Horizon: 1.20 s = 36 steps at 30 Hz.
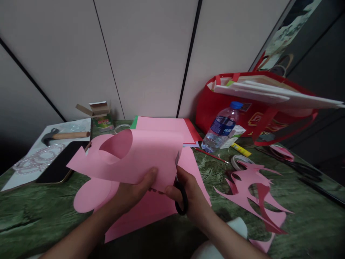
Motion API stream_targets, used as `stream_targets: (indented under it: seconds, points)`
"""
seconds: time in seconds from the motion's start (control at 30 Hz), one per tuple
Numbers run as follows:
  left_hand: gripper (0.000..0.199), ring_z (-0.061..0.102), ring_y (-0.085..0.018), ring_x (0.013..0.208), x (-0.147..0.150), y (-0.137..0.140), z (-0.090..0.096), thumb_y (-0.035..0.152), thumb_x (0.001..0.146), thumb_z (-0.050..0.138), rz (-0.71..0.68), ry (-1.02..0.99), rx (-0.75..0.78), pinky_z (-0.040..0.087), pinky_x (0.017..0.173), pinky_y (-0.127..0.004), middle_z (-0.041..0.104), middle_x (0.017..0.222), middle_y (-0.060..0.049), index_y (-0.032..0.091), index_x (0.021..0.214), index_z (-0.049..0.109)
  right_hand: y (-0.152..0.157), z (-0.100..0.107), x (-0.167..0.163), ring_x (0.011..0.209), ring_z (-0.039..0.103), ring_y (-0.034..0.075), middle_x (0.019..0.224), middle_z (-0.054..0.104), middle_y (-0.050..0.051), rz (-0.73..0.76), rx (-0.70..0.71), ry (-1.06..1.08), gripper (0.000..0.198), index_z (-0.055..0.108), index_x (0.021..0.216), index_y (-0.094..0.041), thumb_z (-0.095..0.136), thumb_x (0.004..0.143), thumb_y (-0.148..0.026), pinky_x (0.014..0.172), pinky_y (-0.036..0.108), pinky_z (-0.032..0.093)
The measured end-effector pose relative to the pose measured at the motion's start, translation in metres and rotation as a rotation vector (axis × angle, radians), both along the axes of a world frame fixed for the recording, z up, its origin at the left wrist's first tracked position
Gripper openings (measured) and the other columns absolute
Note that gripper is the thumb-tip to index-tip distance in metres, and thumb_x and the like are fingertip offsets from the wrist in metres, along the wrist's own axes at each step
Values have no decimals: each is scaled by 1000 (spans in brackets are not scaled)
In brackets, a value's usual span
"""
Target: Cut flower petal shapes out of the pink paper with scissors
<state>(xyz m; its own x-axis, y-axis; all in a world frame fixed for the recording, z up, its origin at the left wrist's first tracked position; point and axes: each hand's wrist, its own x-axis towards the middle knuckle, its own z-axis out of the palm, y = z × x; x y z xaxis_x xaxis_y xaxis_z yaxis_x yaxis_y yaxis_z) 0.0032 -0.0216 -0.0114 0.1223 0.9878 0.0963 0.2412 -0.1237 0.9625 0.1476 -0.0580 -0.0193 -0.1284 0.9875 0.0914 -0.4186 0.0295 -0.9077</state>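
Note:
My left hand [137, 189] is closed on a sheet of pink paper [151, 154], thumb on top and fingers beneath. A curved piece is cut out of the sheet's left part. Black-handled scissors [181, 201] are in my right hand [190, 190], with fingers through the loops. Their blades stand at the sheet's right edge, partly hidden by the paper. Under my hands lies more pink paper [151, 208] on the table. A rounded pink paper cutout [93, 196] rests beside my left forearm.
Pink scraps [253, 190] and a tape roll [241, 162] lie at right. Behind them stand a water bottle [222, 126] and a red bag [205, 108]. At left are a phone [63, 162], a hammer [70, 135], bead strings [39, 158] and an open box [104, 122].

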Motion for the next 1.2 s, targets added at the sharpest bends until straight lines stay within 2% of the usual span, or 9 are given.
stream_targets:
  seconds: [0.1,0.23,0.5,0.63,0.77,1.0,1.2]
  points:
    - [21,61,-17,54,1,0,2,40,69,61,30,22,-7,51,48,-27,64,58,-1,20,66,55,0,3,0,69,57,17,74,63,1,23,-3,27,32,54,80,-19,76,60,-30,52,23,38]
    - [20,61,-18,53,4,-3,7,40,70,59,-24,-4,-51,51,48,-28,64,57,-1,20,68,56,0,6,1,73,58,20,77,64,2,34,-2,23,40,55,87,-19,77,58,-34,56,25,42]
    - [20,60,-18,50,5,-2,10,39,68,59,-66,22,-47,51,49,-29,62,52,-1,20,62,55,0,4,2,75,58,20,80,64,4,20,-7,-15,41,56,93,-19,75,61,-34,55,24,42]
    - [21,61,-19,55,10,-8,13,41,68,55,53,23,-41,51,51,-30,64,58,-2,20,67,56,0,3,1,76,58,20,81,64,4,26,-10,-10,45,55,95,-19,76,59,-37,58,26,44]
    - [18,62,-20,66,16,-15,17,37,68,55,155,40,-6,52,60,-31,65,67,-3,20,73,56,1,2,2,76,59,20,82,64,4,35,-10,-6,44,55,95,-20,75,61,-40,60,27,45]
    - [18,60,-20,58,16,-16,17,38,67,57,155,-2,-38,51,55,-31,63,61,-2,21,70,55,0,3,2,76,58,22,79,64,4,26,-14,-43,48,54,97,-20,74,60,-42,59,27,44]
    - [16,57,-18,52,17,-16,19,36,68,55,124,-12,-65,48,50,-29,59,53,1,21,63,53,0,1,3,69,57,19,78,63,3,15,-21,-25,43,56,94,-20,75,61,-38,52,24,39]
